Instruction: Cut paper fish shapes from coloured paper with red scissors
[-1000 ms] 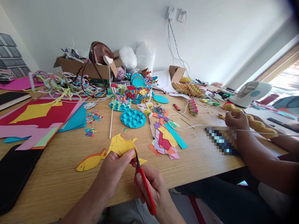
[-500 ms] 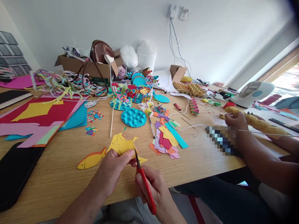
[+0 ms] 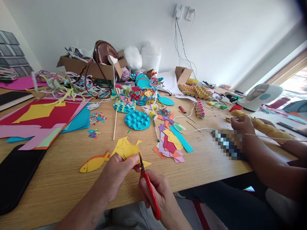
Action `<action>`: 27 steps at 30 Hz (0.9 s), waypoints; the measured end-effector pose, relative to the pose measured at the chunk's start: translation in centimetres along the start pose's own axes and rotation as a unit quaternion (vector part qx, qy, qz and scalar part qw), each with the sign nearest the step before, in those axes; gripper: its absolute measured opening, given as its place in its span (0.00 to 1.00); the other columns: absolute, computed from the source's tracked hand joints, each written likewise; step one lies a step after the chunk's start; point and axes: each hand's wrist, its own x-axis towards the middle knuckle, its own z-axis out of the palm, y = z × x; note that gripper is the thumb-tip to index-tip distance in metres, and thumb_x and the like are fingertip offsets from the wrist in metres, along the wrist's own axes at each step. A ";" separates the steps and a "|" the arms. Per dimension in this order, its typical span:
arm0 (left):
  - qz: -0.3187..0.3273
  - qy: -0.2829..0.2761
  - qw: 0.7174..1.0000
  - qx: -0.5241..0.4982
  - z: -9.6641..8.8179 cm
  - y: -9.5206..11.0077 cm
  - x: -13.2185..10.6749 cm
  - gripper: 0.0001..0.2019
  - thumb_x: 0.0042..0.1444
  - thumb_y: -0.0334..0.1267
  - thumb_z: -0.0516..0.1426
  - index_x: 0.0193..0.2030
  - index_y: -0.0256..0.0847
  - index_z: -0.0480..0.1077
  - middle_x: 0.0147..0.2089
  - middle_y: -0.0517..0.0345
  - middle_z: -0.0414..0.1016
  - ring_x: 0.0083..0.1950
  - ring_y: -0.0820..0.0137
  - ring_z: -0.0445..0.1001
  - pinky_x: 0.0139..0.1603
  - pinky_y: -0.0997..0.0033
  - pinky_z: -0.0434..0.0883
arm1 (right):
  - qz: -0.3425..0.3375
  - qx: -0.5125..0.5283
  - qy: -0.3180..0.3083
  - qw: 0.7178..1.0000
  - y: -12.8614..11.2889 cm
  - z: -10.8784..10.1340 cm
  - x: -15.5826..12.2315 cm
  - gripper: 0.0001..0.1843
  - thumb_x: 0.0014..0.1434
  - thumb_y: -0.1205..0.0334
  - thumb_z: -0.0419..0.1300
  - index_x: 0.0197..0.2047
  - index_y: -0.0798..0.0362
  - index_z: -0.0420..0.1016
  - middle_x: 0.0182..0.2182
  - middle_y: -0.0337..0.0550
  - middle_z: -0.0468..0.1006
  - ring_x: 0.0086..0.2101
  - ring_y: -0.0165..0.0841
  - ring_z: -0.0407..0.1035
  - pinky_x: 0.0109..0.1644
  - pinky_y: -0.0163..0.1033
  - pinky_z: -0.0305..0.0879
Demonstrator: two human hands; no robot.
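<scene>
My left hand (image 3: 120, 172) pinches a piece of yellow paper (image 3: 124, 148) with drawn outlines on it, thumb on top and fingers beneath. Red-handled scissors (image 3: 151, 195) are gripped in my right hand (image 3: 158, 191), their dark blades at the right edge of the yellow paper. How far the blades are apart is hard to make out. Just left of the paper lies a cut-out yellow fish (image 3: 93, 163) with an orange edge and a drawn eye.
Paper scraps (image 3: 170, 145) and a pen (image 3: 156, 131) lie ahead to the right. A blue textured disc (image 3: 137, 120) sits mid-table. Coloured sheets (image 3: 28, 115) and a black phone (image 3: 21, 179) are at left. At right, another person's hands (image 3: 243, 126) hold a yellow twisted paper strip (image 3: 268, 129).
Almost nothing differs. My hands, the yellow paper and the scissors hold nearly the same place, and the view has shifted very slightly.
</scene>
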 end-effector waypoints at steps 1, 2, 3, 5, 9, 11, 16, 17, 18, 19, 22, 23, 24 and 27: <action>0.000 0.001 1.000 -0.001 0.0 0.0 0.0 0.06 0.42 0.38 0.58 0.21 0.37 0.71 0.22 0.62 0.70 0.27 0.72 0.66 0.30 0.71 0.66 | 0.000 -0.001 -0.002 1.000 0.1 0.0 0.0 0.23 0.62 0.47 0.47 0.21 0.52 0.56 0.15 0.32 0.56 0.20 0.25 0.49 0.23 0.32 0.46; 0.001 0.002 1.000 -0.002 0.1 0.1 0.0 0.06 0.42 0.38 0.58 0.21 0.37 0.71 0.22 0.62 0.70 0.27 0.72 0.66 0.30 0.71 0.66 | 0.000 -0.003 -0.003 1.000 0.1 -0.1 0.0 0.23 0.62 0.48 0.46 0.21 0.52 0.56 0.15 0.32 0.56 0.20 0.25 0.49 0.23 0.32 0.46; 0.002 0.001 1.000 -0.003 0.1 0.1 0.0 0.06 0.42 0.37 0.58 0.21 0.37 0.71 0.22 0.62 0.70 0.26 0.72 0.66 0.30 0.72 0.66 | 0.000 -0.004 -0.002 1.000 0.2 -0.1 -0.1 0.22 0.62 0.48 0.46 0.21 0.52 0.56 0.15 0.32 0.56 0.20 0.25 0.49 0.23 0.32 0.47; 0.003 -0.003 1.000 -0.007 0.1 0.3 -0.1 0.05 0.41 0.37 0.58 0.21 0.37 0.71 0.22 0.62 0.70 0.26 0.73 0.66 0.29 0.72 0.66 | 0.000 -0.006 -0.001 1.000 0.2 -0.1 -0.1 0.22 0.62 0.48 0.47 0.21 0.52 0.56 0.16 0.32 0.55 0.20 0.25 0.49 0.23 0.32 0.47; -0.004 -0.013 1.000 -0.021 0.1 0.6 -0.1 0.05 0.40 0.36 0.58 0.21 0.37 0.71 0.22 0.62 0.70 0.26 0.73 0.65 0.28 0.73 0.67 | -0.002 -0.009 0.001 1.000 0.3 -0.1 0.0 0.23 0.60 0.46 0.47 0.20 0.52 0.56 0.16 0.33 0.55 0.21 0.26 0.49 0.23 0.32 0.46; -0.008 -0.014 1.000 -0.022 0.0 0.7 -0.1 0.04 0.40 0.36 0.58 0.21 0.37 0.70 0.22 0.62 0.70 0.26 0.73 0.65 0.27 0.73 0.67 | 0.001 -0.008 0.003 1.000 0.4 -0.1 0.0 0.23 0.60 0.46 0.48 0.20 0.52 0.55 0.16 0.33 0.54 0.20 0.26 0.49 0.22 0.32 0.45; -0.008 -0.025 0.999 -0.022 -0.3 0.5 -0.1 0.03 0.40 0.35 0.58 0.22 0.38 0.70 0.23 0.62 0.70 0.26 0.73 0.66 0.28 0.74 0.68 | 0.003 -0.012 -0.006 1.000 0.6 -0.2 -0.1 0.23 0.60 0.46 0.48 0.20 0.52 0.56 0.15 0.33 0.55 0.20 0.25 0.50 0.21 0.31 0.46; -0.009 -0.028 0.999 -0.020 -0.3 0.5 0.0 0.03 0.41 0.35 0.58 0.22 0.38 0.71 0.23 0.62 0.70 0.26 0.73 0.66 0.28 0.74 0.68 | 0.002 -0.015 -0.008 1.000 0.7 -0.2 -0.2 0.23 0.61 0.46 0.48 0.21 0.52 0.57 0.15 0.33 0.55 0.20 0.25 0.50 0.21 0.31 0.46; -0.009 -0.029 0.999 -0.017 -0.4 0.4 0.0 0.03 0.41 0.35 0.58 0.22 0.38 0.71 0.23 0.62 0.71 0.27 0.73 0.67 0.29 0.73 0.68 | 0.002 -0.018 -0.009 1.000 0.7 -0.3 -0.2 0.23 0.61 0.46 0.48 0.21 0.52 0.57 0.15 0.33 0.56 0.20 0.25 0.50 0.21 0.31 0.46; -0.010 -0.030 0.999 -0.014 -0.5 0.3 0.0 0.03 0.41 0.35 0.58 0.23 0.38 0.71 0.23 0.62 0.71 0.27 0.73 0.67 0.29 0.73 0.68 | 0.003 -0.019 -0.009 1.000 0.7 -0.3 -0.2 0.23 0.61 0.46 0.48 0.21 0.52 0.58 0.15 0.33 0.56 0.20 0.25 0.50 0.21 0.31 0.46; -0.012 -0.032 0.999 0.001 -0.6 0.3 0.0 0.04 0.42 0.36 0.58 0.22 0.38 0.71 0.23 0.61 0.71 0.27 0.72 0.67 0.30 0.72 0.68 | 0.008 -0.019 -0.002 1.000 0.6 -0.2 -0.3 0.23 0.60 0.45 0.48 0.20 0.52 0.57 0.15 0.33 0.56 0.19 0.26 0.50 0.21 0.31 0.45; -0.011 -0.031 0.999 0.006 -0.7 0.2 0.0 0.04 0.42 0.36 0.58 0.22 0.38 0.71 0.24 0.61 0.71 0.27 0.72 0.67 0.30 0.72 0.68 | 0.009 -0.019 0.001 1.000 0.6 -0.2 -0.3 0.24 0.60 0.45 0.48 0.20 0.52 0.56 0.14 0.33 0.56 0.19 0.26 0.50 0.20 0.31 0.45; -0.009 -0.031 0.999 0.009 -0.7 0.2 0.0 0.04 0.42 0.36 0.58 0.22 0.38 0.70 0.24 0.61 0.71 0.27 0.71 0.67 0.30 0.71 0.68 | 0.011 -0.019 0.002 1.000 0.6 -0.2 -0.3 0.24 0.60 0.45 0.49 0.20 0.52 0.56 0.14 0.33 0.56 0.19 0.26 0.50 0.20 0.31 0.45; 0.011 -0.027 0.999 0.023 -1.0 -0.1 0.0 0.07 0.46 0.38 0.57 0.22 0.39 0.70 0.24 0.61 0.70 0.28 0.71 0.68 0.31 0.72 0.68 | 0.012 -0.018 0.000 1.000 0.6 -0.1 -0.3 0.23 0.60 0.46 0.48 0.20 0.52 0.57 0.14 0.32 0.56 0.19 0.25 0.50 0.21 0.31 0.46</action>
